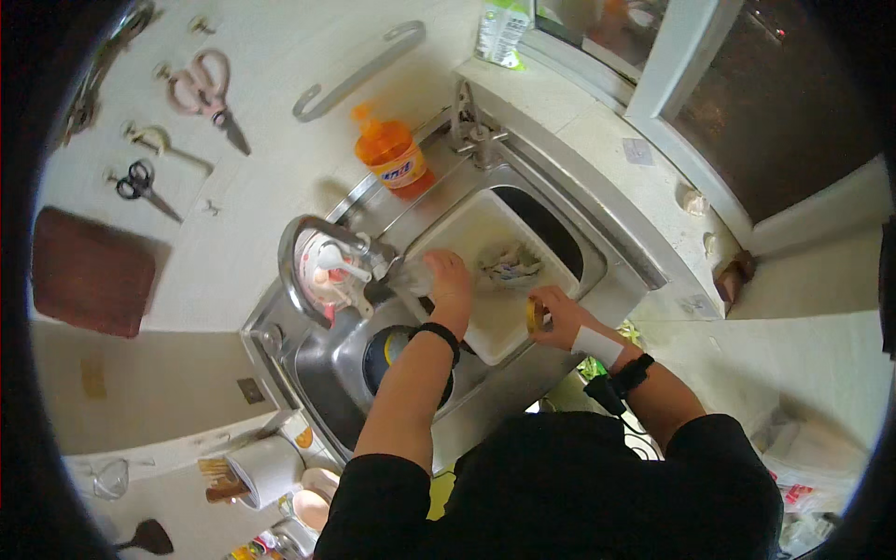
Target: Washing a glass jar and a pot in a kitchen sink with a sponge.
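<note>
My left hand (449, 283) is at the faucet side of a white plastic tray (495, 343), close to something clear that I cannot identify; its grip is unclear. The tray lies across the right basin of a stainless steel sink. On it, between my hands, rests a small clear bowl or bag (511, 266) with dark and pale bits in it. In my right hand (556, 318) is a yellow sponge or similar small yellow item (533, 316), held over the tray's near right edge. A curved metal faucet (290, 273) arches to the left of my left hand.
A dark round pan (378, 357) lies in the left basin (329, 392). Behind the sink stands an orange soap bottle (395, 157). Dishes and a white spoon (341, 260) sit behind the faucet. Scissors (210, 98) hang on the wall; a window frame (658, 91) is at upper right.
</note>
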Available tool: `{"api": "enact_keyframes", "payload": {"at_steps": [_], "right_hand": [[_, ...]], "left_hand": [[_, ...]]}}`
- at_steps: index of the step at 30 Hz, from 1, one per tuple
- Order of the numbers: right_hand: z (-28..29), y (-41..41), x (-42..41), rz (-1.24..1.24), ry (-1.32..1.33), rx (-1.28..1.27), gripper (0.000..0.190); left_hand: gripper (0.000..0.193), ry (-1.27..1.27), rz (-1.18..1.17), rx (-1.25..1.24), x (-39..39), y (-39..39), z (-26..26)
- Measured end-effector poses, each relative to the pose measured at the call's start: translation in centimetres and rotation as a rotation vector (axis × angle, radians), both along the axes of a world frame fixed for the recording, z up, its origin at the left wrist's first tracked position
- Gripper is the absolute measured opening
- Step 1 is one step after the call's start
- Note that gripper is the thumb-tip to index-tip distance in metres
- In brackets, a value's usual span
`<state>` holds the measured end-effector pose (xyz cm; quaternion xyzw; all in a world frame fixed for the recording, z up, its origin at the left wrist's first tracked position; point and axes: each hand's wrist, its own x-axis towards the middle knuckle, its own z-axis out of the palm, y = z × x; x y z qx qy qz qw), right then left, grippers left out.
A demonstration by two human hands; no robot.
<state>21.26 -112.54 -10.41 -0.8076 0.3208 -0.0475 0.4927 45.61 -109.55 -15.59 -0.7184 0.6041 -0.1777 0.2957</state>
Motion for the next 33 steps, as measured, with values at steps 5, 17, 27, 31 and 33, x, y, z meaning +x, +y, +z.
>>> {"api": "enact_keyframes", "payload": {"at_steps": [5, 17, 27, 31, 33], "right_hand": [[-0.6, -0.5, -2.0, -0.036, -0.070, -0.132, 0.071], [0.6, -2.6, 1.9, -0.159, -0.293, 0.102, 0.074], [8.0, 2.9, 13.6, 0.524, -0.326, -0.334, 0.074], [9.1, 6.1, 16.3, 0.590, -0.357, -0.366, 0.077], [9.9, 7.7, 17.7, 0.679, -0.370, -0.379, 0.077]], "left_hand": [[0.058, 0.106, 0.159, 0.158, -0.7, -3.0, -2.3], [0.079, 1.433, 0.365, -0.621, 3.0, 4.5, 6.7], [0.069, 1.429, 0.384, -0.745, 1.5, 17.5, 9.2], [0.069, 1.391, 0.329, -0.899, 2.7, 21.4, 10.1], [0.070, 1.402, 0.319, -0.923, 2.9, 22.3, 11.0]]}}
